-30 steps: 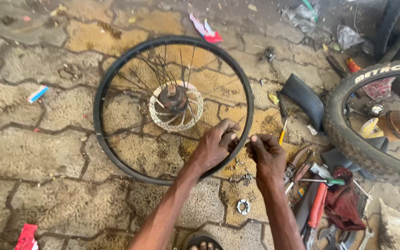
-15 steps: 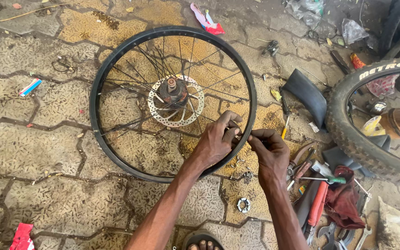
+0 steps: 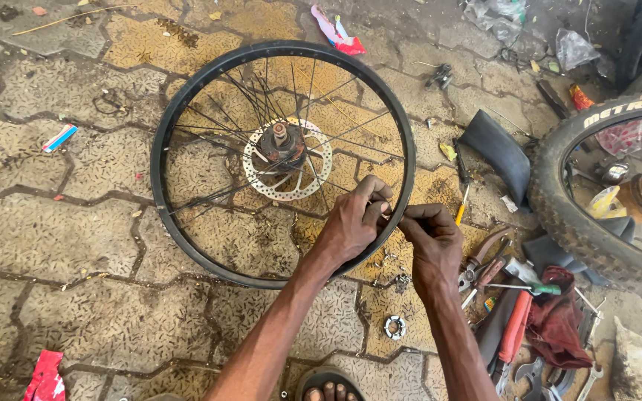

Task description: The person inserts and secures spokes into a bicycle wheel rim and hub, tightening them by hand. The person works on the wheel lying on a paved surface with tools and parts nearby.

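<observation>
A black bicycle wheel rim (image 3: pixel 187 96) lies flat on the paving, with thin spokes running to a hub (image 3: pixel 282 142) that carries a silver disc rotor (image 3: pixel 315 177). My left hand (image 3: pixel 351 221) rests over the rim's near right edge, fingers curled around a spoke. Just outside the rim, my right hand (image 3: pixel 429 236) is pinched on something small at the same spot; I cannot see what it grips.
A knobby black tyre (image 3: pixel 566 215) lies at the right beside a folded inner tube (image 3: pixel 499 152). Pliers, a red-handled tool (image 3: pixel 516 327), a dark red rag (image 3: pixel 559 327) and wrenches lie near my right arm. A small metal ring (image 3: pixel 394 327) sits on the paving.
The view has shifted, so the wheel sits lower and more central. Both hands stay at the rim's near right edge, and my right hand has closed in toward my left.
</observation>
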